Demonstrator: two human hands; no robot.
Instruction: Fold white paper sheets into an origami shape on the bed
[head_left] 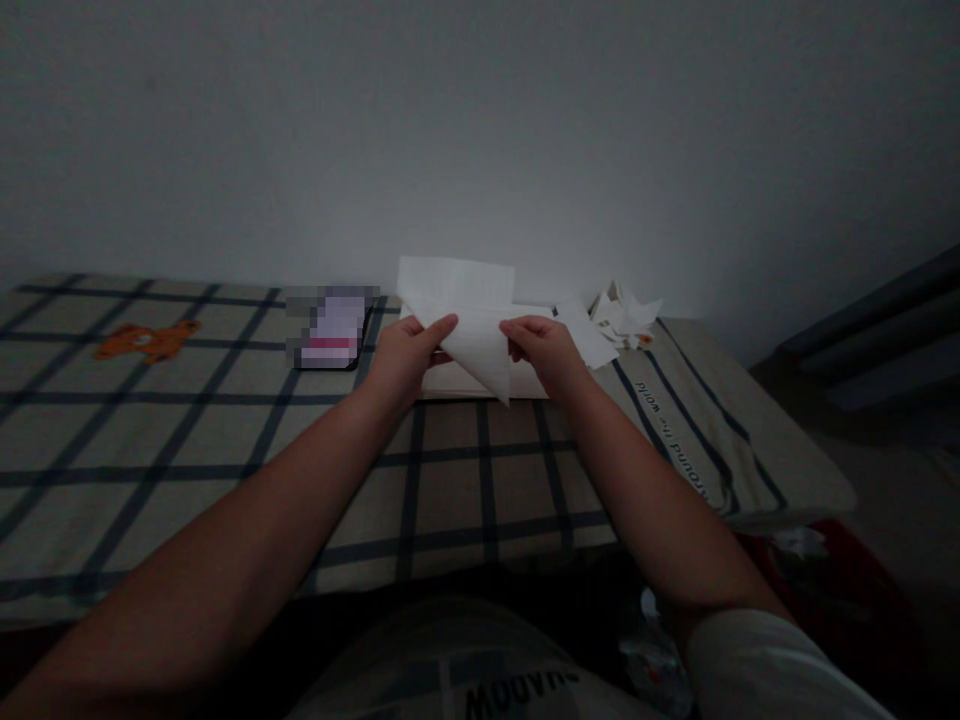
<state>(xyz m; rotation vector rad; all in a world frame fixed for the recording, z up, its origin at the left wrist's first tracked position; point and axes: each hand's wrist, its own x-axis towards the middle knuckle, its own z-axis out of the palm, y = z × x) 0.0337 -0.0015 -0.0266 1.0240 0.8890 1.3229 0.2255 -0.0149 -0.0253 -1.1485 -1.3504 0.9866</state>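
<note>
A sheet of white paper (pixel 476 345), folded so that its lower part comes to a point, is held up between my two hands. My left hand (pixel 409 352) pinches its left slanted edge between thumb and fingers. At the right edge, my right hand (pixel 546 345) grips the paper the same way, thumb on top. Beneath the hands lies a flat white pad or stack of paper (pixel 450 383), partly hidden by the sheet and my hands.
Right of my hands are a loose white sheet (pixel 589 335) and a pile of folded paper pieces (pixel 624 318). A phone-like device (pixel 334 330), its screen blurred out, and an orange bear-shaped item (pixel 148 341) lie to the left. A checked cloth (pixel 457 480) covers the table, against a wall.
</note>
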